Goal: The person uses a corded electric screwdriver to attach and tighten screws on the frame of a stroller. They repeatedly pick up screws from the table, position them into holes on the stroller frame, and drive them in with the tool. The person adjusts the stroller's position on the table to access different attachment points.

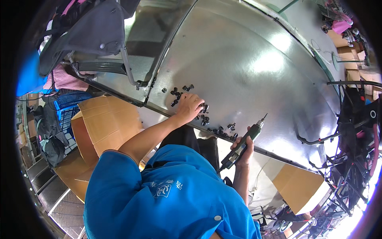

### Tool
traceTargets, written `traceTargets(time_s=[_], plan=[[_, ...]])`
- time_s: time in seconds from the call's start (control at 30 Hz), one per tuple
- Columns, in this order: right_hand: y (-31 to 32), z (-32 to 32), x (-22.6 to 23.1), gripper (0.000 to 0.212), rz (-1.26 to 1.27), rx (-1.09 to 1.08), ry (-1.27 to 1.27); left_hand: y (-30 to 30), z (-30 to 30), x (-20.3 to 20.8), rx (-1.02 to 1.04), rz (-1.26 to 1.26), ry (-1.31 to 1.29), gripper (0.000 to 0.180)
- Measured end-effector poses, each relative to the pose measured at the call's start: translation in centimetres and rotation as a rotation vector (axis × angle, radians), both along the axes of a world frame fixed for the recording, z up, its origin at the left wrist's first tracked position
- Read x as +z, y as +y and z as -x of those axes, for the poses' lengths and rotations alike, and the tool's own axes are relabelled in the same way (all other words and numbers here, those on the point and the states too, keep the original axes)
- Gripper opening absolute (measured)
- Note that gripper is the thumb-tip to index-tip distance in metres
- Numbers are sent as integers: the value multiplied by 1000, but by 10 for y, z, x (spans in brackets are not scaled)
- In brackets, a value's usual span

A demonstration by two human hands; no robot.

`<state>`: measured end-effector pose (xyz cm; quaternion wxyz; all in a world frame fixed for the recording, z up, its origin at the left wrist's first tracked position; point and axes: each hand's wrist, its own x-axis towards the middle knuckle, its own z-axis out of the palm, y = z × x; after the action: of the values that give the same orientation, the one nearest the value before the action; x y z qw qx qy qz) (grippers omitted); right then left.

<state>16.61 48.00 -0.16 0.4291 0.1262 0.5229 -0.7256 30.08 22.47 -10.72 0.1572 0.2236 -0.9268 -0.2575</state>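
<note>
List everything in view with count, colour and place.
Driver: one, dark green and black, in the right hand
Parts: many, too bunched to count, black, along the table's near edge
Table: one, silver, ahead
Fabric-covered frame: one, black and grey, upper left
Boxes: two large, brown, left and lower right; more upper right
Checked cloth: one, reddish, left
Frames: several, tangled, mostly black, right
Pink item: one, unclear, upper right
Shirt: one, blue, on the person
Left hand: one, bare, over the parts
Right hand: one, bare, around the driver
</note>
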Motion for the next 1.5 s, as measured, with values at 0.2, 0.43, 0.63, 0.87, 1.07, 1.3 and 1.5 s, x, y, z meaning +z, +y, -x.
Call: traceTargets(time_s=[0.2, 0.43, 0.63, 0.87, 1.07, 1.3, 1.5], plan=[[-4, -18, 27, 55, -89, 59, 103, -1, 21, -9, 19, -49, -129, 8], [10, -24, 35, 30, -366, 486, 413, -2, 26, 5, 103, -307, -116, 8], [38, -21, 4, 44, -449, 690, 903, 3, 27, -28, 146, -184, -47, 16], [39, -13, 37, 83, -399, 857, 1017, 50, 35, 92, 308, -1315, 283, 15], [44, -22, 56, 105, -377, 1072, 1204, 82, -20, 145, 278, -1330, 329, 20], [30, -31, 78, 105, -552, 1422, 1279, 74, -68, 141, 174, -1148, 54, 25], [-12, -54, 99, 100, -450, 1518, 1454, 34, -117, 149, 135, -1295, -123, 29]])
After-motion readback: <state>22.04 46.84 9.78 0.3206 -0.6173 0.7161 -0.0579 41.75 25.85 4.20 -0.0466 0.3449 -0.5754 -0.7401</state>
